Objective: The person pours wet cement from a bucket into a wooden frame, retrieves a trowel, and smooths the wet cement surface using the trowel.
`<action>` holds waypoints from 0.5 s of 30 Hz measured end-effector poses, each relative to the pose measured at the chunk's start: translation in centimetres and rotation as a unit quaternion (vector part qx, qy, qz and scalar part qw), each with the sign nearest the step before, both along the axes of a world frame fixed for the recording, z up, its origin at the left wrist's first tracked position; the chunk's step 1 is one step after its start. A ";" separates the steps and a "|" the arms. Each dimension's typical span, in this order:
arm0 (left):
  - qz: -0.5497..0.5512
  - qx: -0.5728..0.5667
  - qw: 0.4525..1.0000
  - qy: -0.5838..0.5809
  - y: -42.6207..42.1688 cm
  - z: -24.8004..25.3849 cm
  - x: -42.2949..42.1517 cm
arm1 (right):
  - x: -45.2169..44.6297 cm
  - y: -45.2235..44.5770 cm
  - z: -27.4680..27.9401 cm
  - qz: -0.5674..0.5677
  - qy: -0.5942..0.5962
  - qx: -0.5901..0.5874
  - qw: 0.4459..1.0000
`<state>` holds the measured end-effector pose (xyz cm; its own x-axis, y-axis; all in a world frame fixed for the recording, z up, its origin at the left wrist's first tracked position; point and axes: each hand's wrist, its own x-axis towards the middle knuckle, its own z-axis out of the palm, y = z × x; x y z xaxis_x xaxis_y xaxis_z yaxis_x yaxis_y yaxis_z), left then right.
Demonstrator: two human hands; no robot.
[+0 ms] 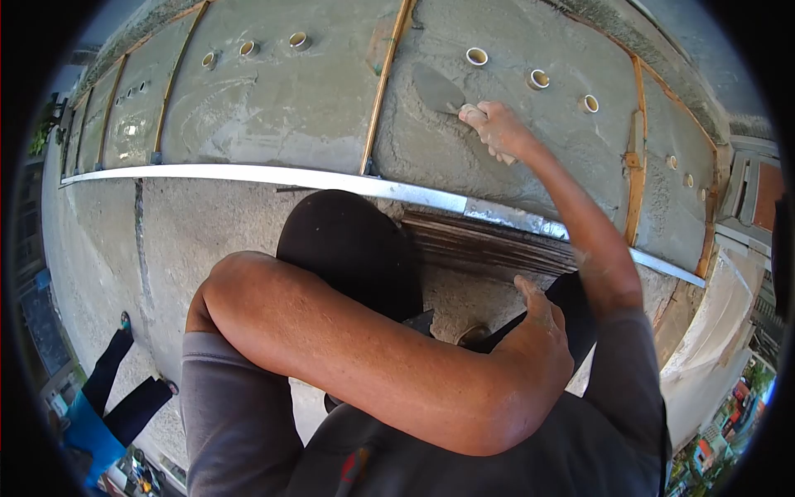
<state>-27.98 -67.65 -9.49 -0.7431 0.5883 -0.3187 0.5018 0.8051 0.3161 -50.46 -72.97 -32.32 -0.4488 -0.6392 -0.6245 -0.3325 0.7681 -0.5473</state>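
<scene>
My right hand [497, 130] is closed around the handle of a pointed trowel [437, 89]. The grey-coated blade lies on the wet concrete [447, 157] in the panel in front of me, left of the hand. Three white-rimmed pipe ends [538, 79] stick up from the same panel, to the right of the blade. My left forearm crosses over my bent knee, and my left hand [538, 327] hangs beside my other leg. Its fingers are loosely stretched out, with nothing seen in them; part of the hand is hidden by its own wrist.
A long metal bar [331, 177] edges the concrete on my side. Wooden strips [386, 87] divide the panels, and more pipe ends [248, 49] stand in the left one. Stacked thin slats [489, 242] lie below the bar. A person in blue [95, 427] is at lower left.
</scene>
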 end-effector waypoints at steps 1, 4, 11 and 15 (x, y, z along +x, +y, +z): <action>-0.002 0.008 1.000 -0.004 0.0 -0.2 0.2 | 0.2 -0.3 0.7 0.020 0.004 0.015 1.000; -0.017 -0.031 0.998 -0.059 0.5 0.4 -0.1 | 1.4 0.4 0.0 0.122 0.028 0.001 0.992; -0.035 -0.039 0.997 -0.057 0.5 0.6 0.0 | 2.0 2.3 1.5 0.341 0.144 -0.046 0.928; -0.048 -0.059 0.997 -0.010 0.8 -0.2 0.7 | 0.7 3.4 1.4 0.373 0.217 -0.098 0.897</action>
<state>-27.25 -66.82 -9.69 -0.6777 0.6149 -0.4033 0.5736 0.7852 0.2333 -49.79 -69.53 -30.88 -0.0239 -0.9412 -0.3371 -0.9285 0.1458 -0.3414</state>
